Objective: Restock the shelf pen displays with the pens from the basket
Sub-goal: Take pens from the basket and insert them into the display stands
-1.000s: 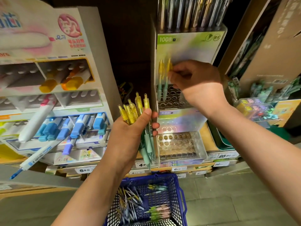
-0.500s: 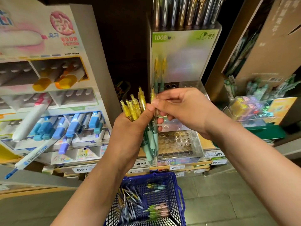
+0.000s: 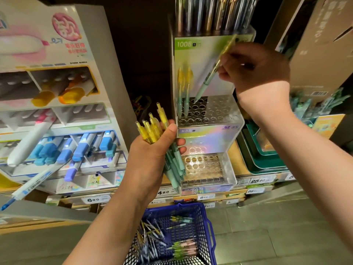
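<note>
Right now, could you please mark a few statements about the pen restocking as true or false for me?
1. The right hand holds one yellow-topped mint-green pen tilted over the clear perforated holder's upper tier. True.
2. The left hand holds nothing. False: it grips a bundle of the same pens.
3. Two such pens stand in that tier's left holes. True.
4. The blue plastic mesh basket sits on the shelf. False: it stands on the floor, pens inside.

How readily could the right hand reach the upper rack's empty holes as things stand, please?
Probably yes: the right hand holds a pen tip-down just above the upper rack; only two standing pens occupy its left edge.
</note>
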A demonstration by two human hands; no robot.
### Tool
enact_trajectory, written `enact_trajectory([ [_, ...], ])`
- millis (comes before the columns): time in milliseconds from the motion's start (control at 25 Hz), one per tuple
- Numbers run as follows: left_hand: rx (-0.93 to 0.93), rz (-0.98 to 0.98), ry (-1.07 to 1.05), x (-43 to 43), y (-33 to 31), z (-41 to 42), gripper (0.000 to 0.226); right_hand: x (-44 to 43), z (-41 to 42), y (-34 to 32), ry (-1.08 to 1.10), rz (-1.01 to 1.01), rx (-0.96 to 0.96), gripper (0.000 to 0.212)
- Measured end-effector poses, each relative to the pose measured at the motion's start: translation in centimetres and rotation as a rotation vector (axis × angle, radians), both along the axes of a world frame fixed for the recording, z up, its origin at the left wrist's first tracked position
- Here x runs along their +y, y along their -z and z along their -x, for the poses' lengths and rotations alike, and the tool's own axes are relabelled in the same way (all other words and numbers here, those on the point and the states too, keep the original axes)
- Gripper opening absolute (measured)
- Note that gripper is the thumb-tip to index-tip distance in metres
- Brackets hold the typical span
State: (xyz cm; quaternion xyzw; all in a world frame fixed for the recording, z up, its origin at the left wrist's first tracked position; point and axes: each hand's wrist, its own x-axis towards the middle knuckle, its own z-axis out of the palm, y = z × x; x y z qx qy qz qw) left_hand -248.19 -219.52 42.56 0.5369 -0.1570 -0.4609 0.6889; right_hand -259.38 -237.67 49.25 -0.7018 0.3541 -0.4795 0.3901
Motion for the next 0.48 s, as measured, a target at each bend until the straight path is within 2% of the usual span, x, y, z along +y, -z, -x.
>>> enact_trajectory([
  [240, -0.023, 0.008, -0.022, 0.0, 0.3, -0.2, 0.044, 0.6, -1.7, 1.7, -0.067, 0.121, 0.34, 0.017],
  [480, -0.044, 0.023, -0.022, 0.1, 0.3, -0.1, 0.04, 1.0, -1.9, 1.1, -0.027, 0.119, 0.49, 0.021],
])
